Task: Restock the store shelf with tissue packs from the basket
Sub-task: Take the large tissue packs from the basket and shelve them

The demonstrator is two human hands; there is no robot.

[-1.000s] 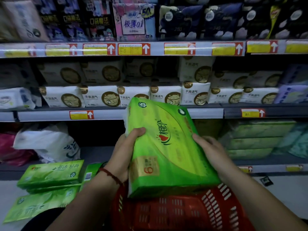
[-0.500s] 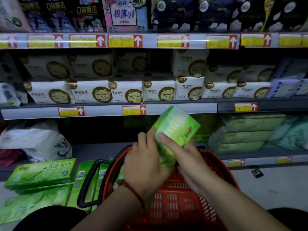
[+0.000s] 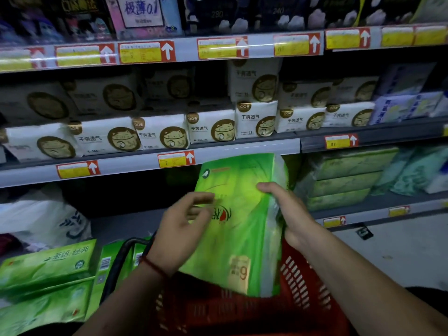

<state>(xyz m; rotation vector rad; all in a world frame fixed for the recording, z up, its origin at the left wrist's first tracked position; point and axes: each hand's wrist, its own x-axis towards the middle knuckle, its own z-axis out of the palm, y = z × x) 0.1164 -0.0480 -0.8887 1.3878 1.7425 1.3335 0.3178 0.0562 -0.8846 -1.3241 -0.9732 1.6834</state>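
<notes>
I have the right hand (image 3: 291,214) curled round the right edge of the pack (image 3: 242,226), holding it above the basket (image 3: 298,275). The left hand (image 3: 179,226) lies blurred on its front, fingers loosely bent; I can't tell whether it grips. The shelf (image 3: 126,221) lies beyond both hands

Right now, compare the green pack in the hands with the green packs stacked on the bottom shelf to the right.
The held pack stands tilted on end over the red basket, gripped by the right hand; the shelf packs lie flat, stacked three high. The held pack looks bright green; the shelf packs look duller, in shadow. Both are green plastic-wrapped tissue packs.
</notes>
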